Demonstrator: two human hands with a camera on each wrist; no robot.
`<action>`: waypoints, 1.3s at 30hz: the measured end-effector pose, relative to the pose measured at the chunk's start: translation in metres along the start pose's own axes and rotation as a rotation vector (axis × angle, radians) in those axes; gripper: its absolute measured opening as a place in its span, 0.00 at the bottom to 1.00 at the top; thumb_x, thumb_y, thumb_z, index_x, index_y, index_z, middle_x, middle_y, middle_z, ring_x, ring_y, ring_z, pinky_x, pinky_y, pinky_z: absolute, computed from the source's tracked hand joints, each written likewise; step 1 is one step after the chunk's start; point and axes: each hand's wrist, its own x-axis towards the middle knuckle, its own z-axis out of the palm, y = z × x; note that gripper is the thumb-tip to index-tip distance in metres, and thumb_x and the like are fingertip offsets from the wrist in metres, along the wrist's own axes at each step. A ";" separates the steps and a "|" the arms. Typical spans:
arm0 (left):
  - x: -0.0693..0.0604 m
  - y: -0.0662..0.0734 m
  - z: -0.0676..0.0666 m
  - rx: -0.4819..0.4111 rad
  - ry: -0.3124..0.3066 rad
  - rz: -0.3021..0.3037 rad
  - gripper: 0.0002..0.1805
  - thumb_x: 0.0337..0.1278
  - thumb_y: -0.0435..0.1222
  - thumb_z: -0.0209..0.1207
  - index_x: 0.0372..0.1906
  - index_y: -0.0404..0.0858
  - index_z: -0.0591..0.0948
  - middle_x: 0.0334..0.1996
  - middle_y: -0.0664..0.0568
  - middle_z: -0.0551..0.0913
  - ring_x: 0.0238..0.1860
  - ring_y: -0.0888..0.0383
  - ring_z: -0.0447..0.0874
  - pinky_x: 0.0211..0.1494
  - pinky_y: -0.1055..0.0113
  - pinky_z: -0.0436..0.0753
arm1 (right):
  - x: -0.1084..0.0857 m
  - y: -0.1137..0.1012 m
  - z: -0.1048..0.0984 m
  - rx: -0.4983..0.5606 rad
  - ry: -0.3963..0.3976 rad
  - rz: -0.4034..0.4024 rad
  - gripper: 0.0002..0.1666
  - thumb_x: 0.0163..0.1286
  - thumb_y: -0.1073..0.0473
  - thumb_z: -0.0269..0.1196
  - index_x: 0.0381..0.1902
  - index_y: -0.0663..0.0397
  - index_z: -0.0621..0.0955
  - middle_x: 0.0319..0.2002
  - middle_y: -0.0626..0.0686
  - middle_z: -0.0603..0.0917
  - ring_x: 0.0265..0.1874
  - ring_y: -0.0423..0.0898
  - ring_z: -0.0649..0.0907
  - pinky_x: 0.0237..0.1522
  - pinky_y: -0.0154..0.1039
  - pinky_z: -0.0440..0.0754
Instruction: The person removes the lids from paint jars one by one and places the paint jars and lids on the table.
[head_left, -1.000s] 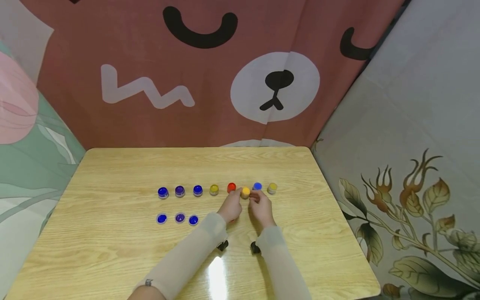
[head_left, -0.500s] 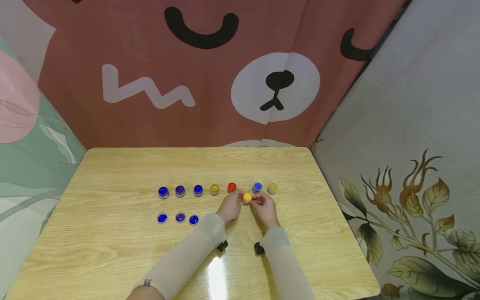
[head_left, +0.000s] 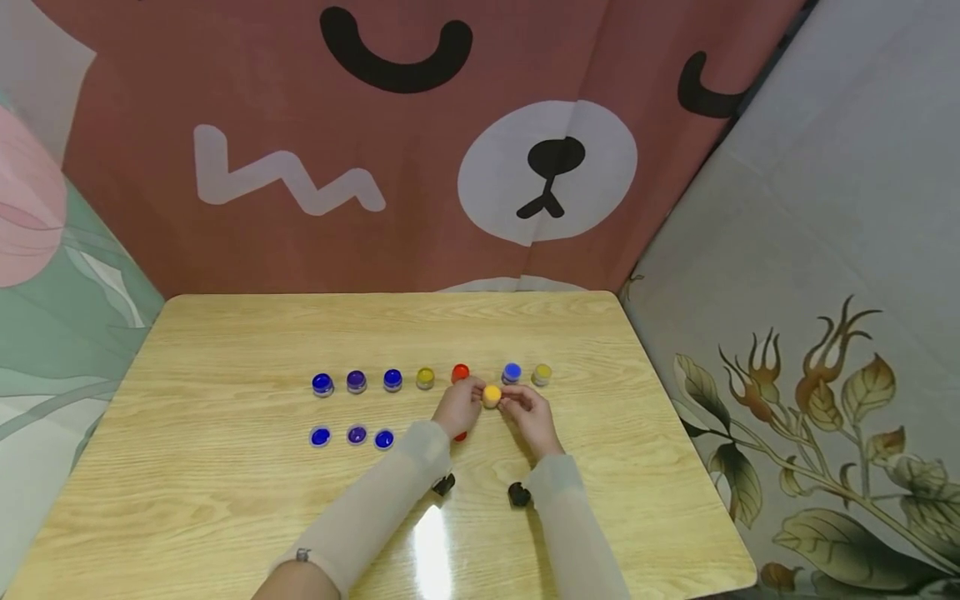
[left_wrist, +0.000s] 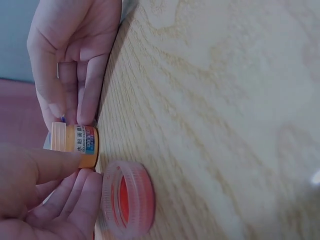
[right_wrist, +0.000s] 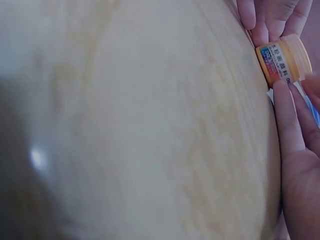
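Observation:
An orange paint jar (head_left: 491, 397) with its clear lid on stands upright on the table between both hands. My left hand (head_left: 457, 407) holds it from the left; in the left wrist view the thumb lies across the label of the paint jar (left_wrist: 86, 142). From the other side my right hand (head_left: 529, 419) pinches it, thumb near the lid, fingers against the jar body (right_wrist: 275, 62). A loose lid with red paint inside (left_wrist: 129, 199) lies by the left hand, mostly hidden under it in the head view.
Behind the hands runs a row of paint jars: blue (head_left: 322, 384), purple (head_left: 356, 382), yellow-green (head_left: 425, 378), red (head_left: 460, 372), light blue (head_left: 512, 372) and pale yellow (head_left: 542, 375). Nearer lie lids stained blue (head_left: 320, 437) and purple (head_left: 356, 434). The wooden table (head_left: 225, 517) meets a curtain behind.
The orange jar has come slightly toward the person, out of the row. The right hand has shifted a little to the right; the left hand has hardly moved.

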 end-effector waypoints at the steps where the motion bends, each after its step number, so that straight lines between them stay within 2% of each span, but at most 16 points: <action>1: 0.001 0.000 0.000 0.003 -0.002 -0.010 0.15 0.58 0.18 0.57 0.51 0.25 0.79 0.44 0.39 0.85 0.49 0.44 0.83 0.57 0.54 0.83 | 0.000 0.001 0.000 -0.020 -0.006 -0.011 0.16 0.70 0.73 0.62 0.54 0.72 0.81 0.48 0.62 0.86 0.40 0.40 0.85 0.45 0.31 0.85; 4: 0.002 0.002 -0.001 0.012 -0.001 -0.030 0.15 0.58 0.18 0.59 0.50 0.27 0.80 0.43 0.40 0.84 0.48 0.45 0.83 0.56 0.54 0.83 | 0.001 0.003 -0.002 -0.056 -0.029 -0.030 0.18 0.69 0.71 0.66 0.55 0.71 0.81 0.50 0.60 0.85 0.41 0.39 0.84 0.44 0.30 0.84; 8: 0.001 0.004 -0.001 0.021 -0.002 -0.031 0.14 0.58 0.18 0.61 0.49 0.27 0.80 0.42 0.40 0.84 0.47 0.46 0.83 0.54 0.55 0.84 | 0.002 0.002 -0.003 -0.050 -0.062 -0.037 0.20 0.68 0.71 0.67 0.56 0.73 0.80 0.53 0.64 0.83 0.41 0.39 0.84 0.46 0.29 0.83; 15: 0.000 0.004 -0.002 0.014 -0.017 -0.042 0.13 0.59 0.19 0.62 0.48 0.28 0.80 0.43 0.41 0.84 0.47 0.47 0.83 0.55 0.55 0.84 | -0.008 -0.020 -0.002 -0.096 -0.106 -0.089 0.20 0.67 0.71 0.66 0.55 0.77 0.79 0.51 0.64 0.84 0.41 0.37 0.84 0.47 0.30 0.83; 18: 0.000 0.005 -0.002 0.024 -0.022 -0.037 0.12 0.59 0.20 0.63 0.48 0.28 0.80 0.42 0.41 0.84 0.47 0.47 0.83 0.54 0.55 0.84 | -0.010 -0.022 -0.001 -0.107 -0.104 -0.093 0.20 0.68 0.71 0.66 0.55 0.76 0.79 0.51 0.65 0.84 0.42 0.37 0.84 0.47 0.30 0.83; 23: 0.000 0.004 -0.002 0.044 -0.026 -0.040 0.13 0.59 0.20 0.63 0.48 0.28 0.81 0.41 0.41 0.84 0.46 0.47 0.83 0.54 0.55 0.84 | -0.011 -0.025 0.000 -0.129 -0.107 -0.081 0.19 0.69 0.70 0.66 0.57 0.73 0.80 0.54 0.66 0.83 0.43 0.37 0.83 0.49 0.29 0.82; 30: 0.001 0.004 -0.002 0.057 -0.042 -0.061 0.13 0.60 0.21 0.63 0.49 0.27 0.81 0.41 0.42 0.84 0.46 0.48 0.83 0.54 0.57 0.84 | -0.013 -0.029 0.000 -0.180 -0.159 -0.076 0.21 0.72 0.70 0.63 0.60 0.71 0.79 0.56 0.67 0.82 0.45 0.37 0.82 0.50 0.30 0.80; 39: 0.001 0.004 -0.002 0.048 -0.039 -0.058 0.12 0.60 0.21 0.63 0.49 0.27 0.81 0.41 0.42 0.84 0.45 0.48 0.83 0.54 0.56 0.84 | -0.012 -0.029 0.001 -0.168 -0.133 -0.034 0.20 0.72 0.68 0.64 0.60 0.69 0.79 0.56 0.64 0.82 0.46 0.41 0.81 0.51 0.30 0.80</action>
